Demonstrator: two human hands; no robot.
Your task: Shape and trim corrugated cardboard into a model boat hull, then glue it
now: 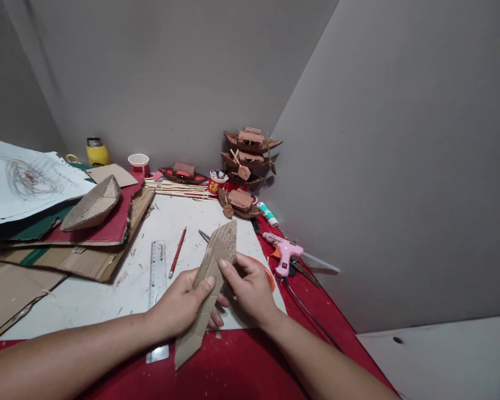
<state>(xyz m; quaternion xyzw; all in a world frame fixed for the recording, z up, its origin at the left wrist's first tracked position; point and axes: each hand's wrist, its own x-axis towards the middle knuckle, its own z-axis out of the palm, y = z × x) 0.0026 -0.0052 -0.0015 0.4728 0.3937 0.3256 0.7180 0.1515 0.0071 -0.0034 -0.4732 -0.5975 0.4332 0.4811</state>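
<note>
A long strip of brown cardboard (pixel 210 278) with pointed ends is held at a slant above the front of the table. My left hand (pixel 187 300) grips its left edge, thumb on the face and fingers behind. On the upper right edge, my right hand (pixel 250 283) is closed the same way, its thumb pressed near a crease. Behind the strip lie scissors with an orange handle (pixel 265 271), mostly covered by the cardboard and my right hand. A clear ruler (pixel 157 266) and a red pencil (pixel 178 253) lie left of the strip.
A pink glue gun (pixel 284 251) with its cord lies at the right edge. Several model boats (pixel 250 141) are stacked in the back corner, near paper cups (pixel 139 163) and wooden sticks (pixel 179 189). At left, a cardboard boat hull (pixel 94 206) rests on piled sheets (pixel 108 236).
</note>
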